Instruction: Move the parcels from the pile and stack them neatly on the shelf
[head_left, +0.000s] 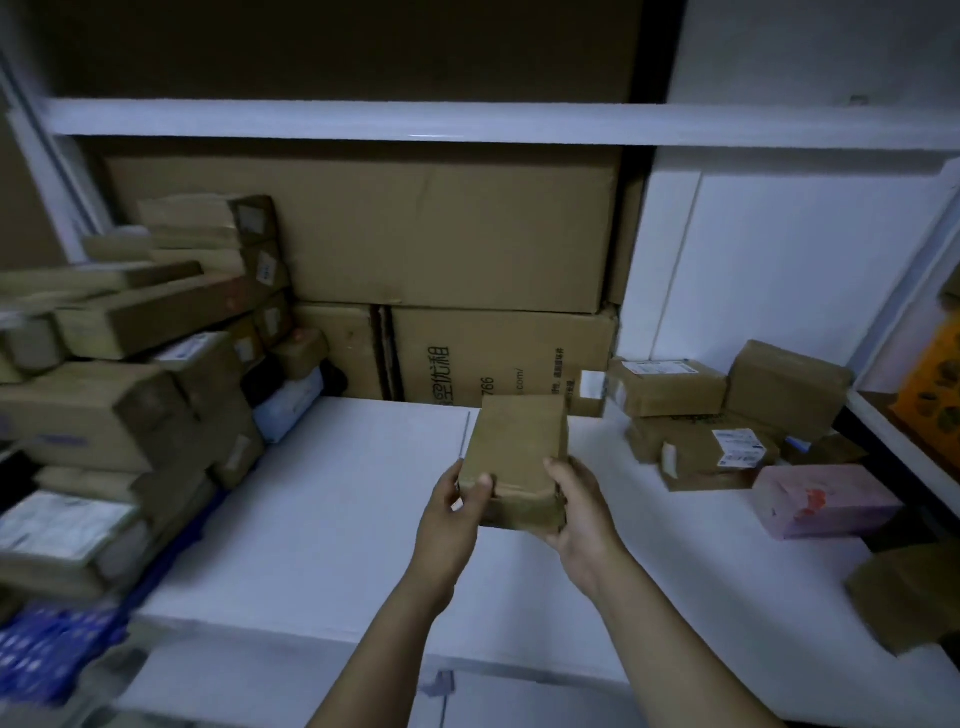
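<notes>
Grip sits at the near end only: the left hand (457, 499) pinches the near left corner of a small brown parcel (519, 447), thumb on top, and the right hand (576, 512) wraps the near right corner. The parcel hangs over the bare middle of the white shelf (337, 493); whether its far end touches the board I cannot tell.

Held so far back, the far end could dip and the wrinkled wrap slide through the fingers. Set down where it is, it would lie apart from both groups, hardly neat. Carried left, a sleeve or corner might nudge the leaning pile (130, 389), whose long boxes overhang at angles.

Behind stand large cartons (363, 234), closed, contents hidden. Right of the parcel, a low stack (696, 410) of labelled parcels, with a pink box (826, 501) just in front.
</notes>
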